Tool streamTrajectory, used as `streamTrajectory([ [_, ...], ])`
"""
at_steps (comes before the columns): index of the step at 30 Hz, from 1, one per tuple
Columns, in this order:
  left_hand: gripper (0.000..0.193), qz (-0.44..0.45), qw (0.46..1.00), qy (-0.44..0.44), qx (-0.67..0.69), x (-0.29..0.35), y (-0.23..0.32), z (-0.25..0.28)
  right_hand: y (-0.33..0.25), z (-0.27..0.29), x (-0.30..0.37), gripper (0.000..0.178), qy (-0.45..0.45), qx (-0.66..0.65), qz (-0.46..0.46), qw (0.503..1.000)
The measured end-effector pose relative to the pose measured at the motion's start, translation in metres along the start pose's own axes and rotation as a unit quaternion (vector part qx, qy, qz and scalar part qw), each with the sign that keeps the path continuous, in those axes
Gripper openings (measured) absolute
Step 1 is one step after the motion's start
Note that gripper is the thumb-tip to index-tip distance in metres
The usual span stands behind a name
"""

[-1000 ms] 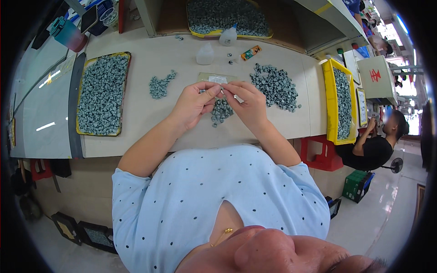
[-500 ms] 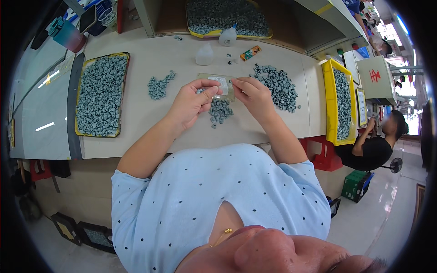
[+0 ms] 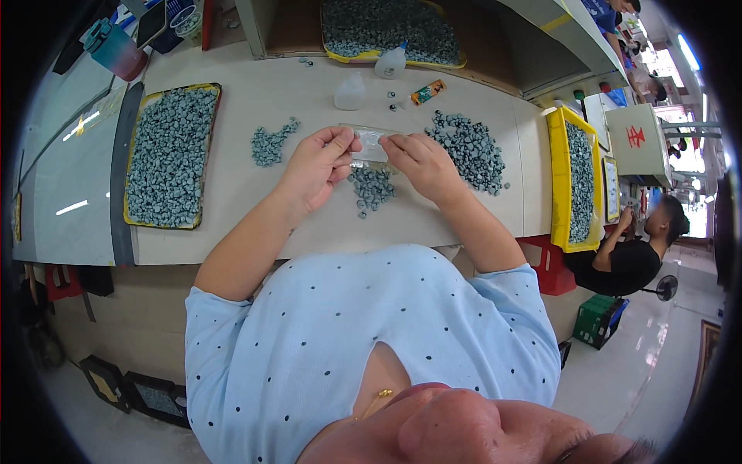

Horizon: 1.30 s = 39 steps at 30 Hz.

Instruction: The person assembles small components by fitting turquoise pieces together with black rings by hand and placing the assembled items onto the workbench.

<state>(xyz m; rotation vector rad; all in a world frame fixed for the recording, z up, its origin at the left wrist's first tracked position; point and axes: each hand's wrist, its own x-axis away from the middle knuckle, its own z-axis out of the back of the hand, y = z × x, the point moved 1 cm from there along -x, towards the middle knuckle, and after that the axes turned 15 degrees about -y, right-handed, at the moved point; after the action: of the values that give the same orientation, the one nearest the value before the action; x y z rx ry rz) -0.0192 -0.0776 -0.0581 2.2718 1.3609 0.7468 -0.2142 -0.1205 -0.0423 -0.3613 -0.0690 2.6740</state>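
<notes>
Clear plastic, a small flat piece (image 3: 369,145), is pinched between the fingertips of both hands above the pale worktable (image 3: 232,224): the left hand (image 3: 318,166) grips its left end, the right hand (image 3: 421,161) its right end. Just below it lies a small heap of grey-blue pieces (image 3: 371,188). A larger heap (image 3: 468,148) sits to the right, a lesser one (image 3: 270,143) to the left, and a yellow-rimmed tray (image 3: 170,155) of the same pieces farther left. Two squeeze bottles (image 3: 349,91) stand on the far side.

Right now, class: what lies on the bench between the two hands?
In the head view, a small clear plastic piece spans the gap, pinched by left hand and right hand, above a small grey pile.
</notes>
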Motion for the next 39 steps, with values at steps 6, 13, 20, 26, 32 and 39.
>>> streamTrajectory([
  [6, 0.018, 0.027, 1.000, -0.010, 0.001, -0.001, 0.000, -0.001, 0.002, -0.003, -0.003, 0.032, -0.005, 0.010, 0.012, 1.000],
  [13, 0.022, 0.054, 0.998, 0.005, -0.039, 0.002, 0.003, -0.009, -0.004, -0.004, -0.009, 0.026, 0.105, -0.175, -0.118, 0.972],
  [20, 0.021, 0.056, 0.997, -0.034, -0.046, 0.002, -0.001, -0.011, -0.011, 0.000, -0.013, 0.015, 0.121, -0.598, -0.324, 0.723],
  [26, 0.020, 0.053, 0.995, -0.076, -0.043, 0.001, 0.002, -0.013, -0.017, -0.005, -0.014, 0.014, 0.135, -0.488, -0.278, 0.816],
  [32, 0.022, 0.061, 0.994, -0.090, -0.031, 0.000, 0.003, -0.015, -0.022, 0.001, -0.022, 0.021, 0.182, -0.276, -0.153, 0.931],
  [39, 0.024, 0.088, 0.988, -0.117, -0.044, -0.001, 0.003, -0.013, -0.019, -0.002, -0.020, 0.024, 0.204, -0.187, -0.059, 0.959],
])
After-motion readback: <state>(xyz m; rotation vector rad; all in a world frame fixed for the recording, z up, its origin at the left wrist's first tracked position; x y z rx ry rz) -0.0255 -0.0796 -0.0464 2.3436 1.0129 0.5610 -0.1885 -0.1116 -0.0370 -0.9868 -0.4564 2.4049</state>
